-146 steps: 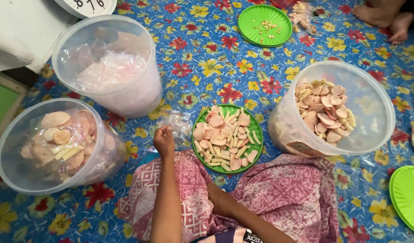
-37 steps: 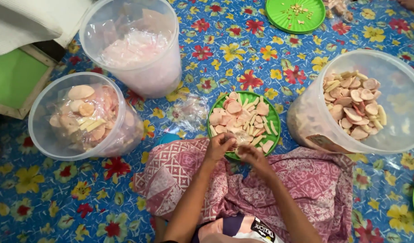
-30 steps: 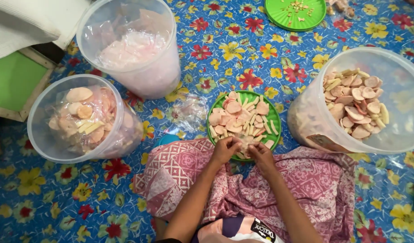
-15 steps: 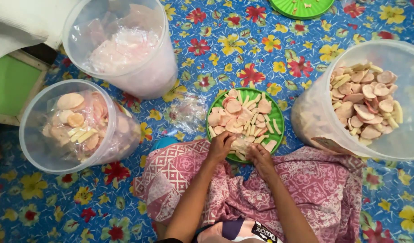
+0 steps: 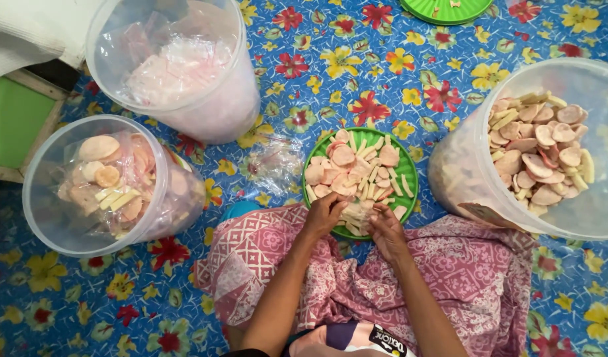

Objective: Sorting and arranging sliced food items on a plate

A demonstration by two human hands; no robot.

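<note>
A green plate (image 5: 406,173) lies on the flowered mat, heaped with pink round crackers and pale stick crackers (image 5: 357,170). Both my hands rest at its near edge. My left hand (image 5: 325,213) curls its fingers over the crackers at the plate's lower left. My right hand (image 5: 385,227) sits beside it, fingertips pinching among the pale sticks; what it grips is hidden. A small clear plastic bag (image 5: 274,165) lies flat just left of the plate.
Three clear buckets surround the plate: one with loose crackers at right (image 5: 479,192), one with bagged crackers at left (image 5: 46,218), one holding plastic bags at top (image 5: 231,112). A second green plate (image 5: 443,12) lies at the top. Pink patterned cloth (image 5: 489,277) covers my lap.
My left hand came from the mat beside the clear bag to the plate's near edge, and my right hand joined it. The view has drifted closer and slightly left.
</note>
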